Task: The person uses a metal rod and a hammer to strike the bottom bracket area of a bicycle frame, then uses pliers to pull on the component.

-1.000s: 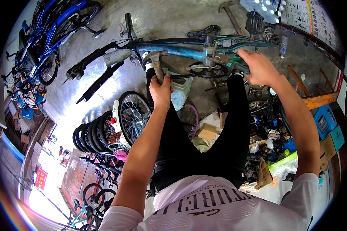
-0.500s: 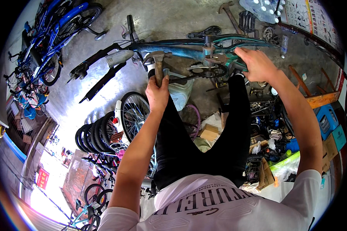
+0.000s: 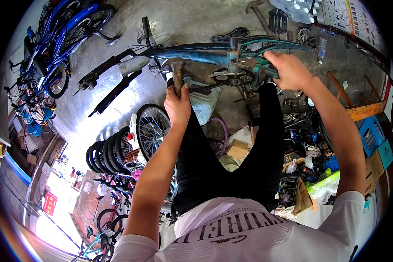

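A blue bicycle frame (image 3: 192, 56) lies across the floor ahead of me, with its crank and toothed chainring (image 3: 233, 78) towards the right. My left hand (image 3: 177, 107) is closed around the wooden handle of a hammer (image 3: 177, 78), whose metal head points away from me, just on the near side of the frame. My right hand (image 3: 291, 73) grips green-handled pliers (image 3: 262, 66). Their jaws reach the frame beside the crank, where a metal piece stands; what exactly they clamp is too small to tell.
Past the frame lie a saddle (image 3: 236, 33), another hammer (image 3: 260, 19) and bottles in plastic wrap (image 3: 292, 11). Spare wheels (image 3: 107, 155) stand to the left, and blue bicycles (image 3: 74, 30) at the far left. Loose parts, boxes and a wooden stool (image 3: 367, 111) crowd the right.
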The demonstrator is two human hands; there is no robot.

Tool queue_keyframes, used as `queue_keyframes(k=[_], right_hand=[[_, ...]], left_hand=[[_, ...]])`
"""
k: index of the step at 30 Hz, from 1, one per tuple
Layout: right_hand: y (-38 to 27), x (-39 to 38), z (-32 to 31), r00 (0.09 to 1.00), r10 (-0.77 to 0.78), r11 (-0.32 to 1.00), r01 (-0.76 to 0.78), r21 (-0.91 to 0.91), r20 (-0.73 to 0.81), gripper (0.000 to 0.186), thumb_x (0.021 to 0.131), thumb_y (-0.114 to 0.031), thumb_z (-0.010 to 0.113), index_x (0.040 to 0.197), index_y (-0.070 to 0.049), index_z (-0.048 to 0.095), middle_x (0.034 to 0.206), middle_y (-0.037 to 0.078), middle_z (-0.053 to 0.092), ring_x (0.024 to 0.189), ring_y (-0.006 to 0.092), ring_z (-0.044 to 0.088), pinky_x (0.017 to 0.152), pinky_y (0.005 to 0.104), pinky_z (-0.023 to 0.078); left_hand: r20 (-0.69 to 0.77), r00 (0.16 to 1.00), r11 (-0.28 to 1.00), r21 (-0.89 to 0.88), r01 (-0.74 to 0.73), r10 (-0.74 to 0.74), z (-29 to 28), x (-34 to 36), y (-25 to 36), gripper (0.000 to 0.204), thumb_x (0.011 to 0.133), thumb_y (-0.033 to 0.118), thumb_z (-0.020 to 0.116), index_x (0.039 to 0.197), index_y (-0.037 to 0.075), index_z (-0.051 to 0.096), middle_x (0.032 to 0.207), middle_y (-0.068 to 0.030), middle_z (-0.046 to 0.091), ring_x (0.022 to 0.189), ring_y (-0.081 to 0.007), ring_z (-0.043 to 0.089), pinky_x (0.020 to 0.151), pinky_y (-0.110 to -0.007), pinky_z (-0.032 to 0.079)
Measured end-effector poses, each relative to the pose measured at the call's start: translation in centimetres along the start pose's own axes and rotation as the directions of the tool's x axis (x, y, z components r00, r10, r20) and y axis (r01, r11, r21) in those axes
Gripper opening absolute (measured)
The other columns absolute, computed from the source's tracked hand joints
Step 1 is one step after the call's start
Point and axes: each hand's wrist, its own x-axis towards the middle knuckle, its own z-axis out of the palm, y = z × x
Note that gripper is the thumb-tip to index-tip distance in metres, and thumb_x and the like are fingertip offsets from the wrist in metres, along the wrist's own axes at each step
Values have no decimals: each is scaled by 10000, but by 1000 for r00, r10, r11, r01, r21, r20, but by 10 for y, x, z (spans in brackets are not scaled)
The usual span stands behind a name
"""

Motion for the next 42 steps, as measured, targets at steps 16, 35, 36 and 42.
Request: queue_keyframes(k=[16,35,36,42], right_hand=[[-11,8,-10,999,-43,996,43,-72,2,598,666,-21,754,1189,-59,466,1120,195,635,953,462,660,774,555,547],[-28,6,-18,991,-15,999,11,-34,-131,635,557,75,787,1137,-66,572,1531,171,369,926,446,683,762,530,574],[-28,7,-18,994,11,999,-15,-38,-105,637,556,78,782,1140,-66,572,1547,172,356,904,451,685,755,532,573],[-14,12,-12,995,11,1000,-9,25,-98,589,599,89,768,1121,-70,547,1553,162,345,902,451,682,744,531,554]], left_hand=[[-89,987,984,-124,124,-136,60,33,-27,479,925,392,752,1038,-56,624,971,-292,694,942,-493,663,833,-534,507],[-206,978,1000,8,27,-25,60,27,-11,502,946,398,715,1131,-55,604,1028,-295,698,999,-496,656,878,-537,502],[-205,978,1000,7,30,-28,59,26,-10,500,945,397,716,1129,-54,604,1026,-294,698,997,-495,657,879,-537,502],[-209,978,1000,14,21,-18,58,26,-12,489,940,391,719,1116,-51,606,1015,-291,699,985,-492,660,882,-533,505]])
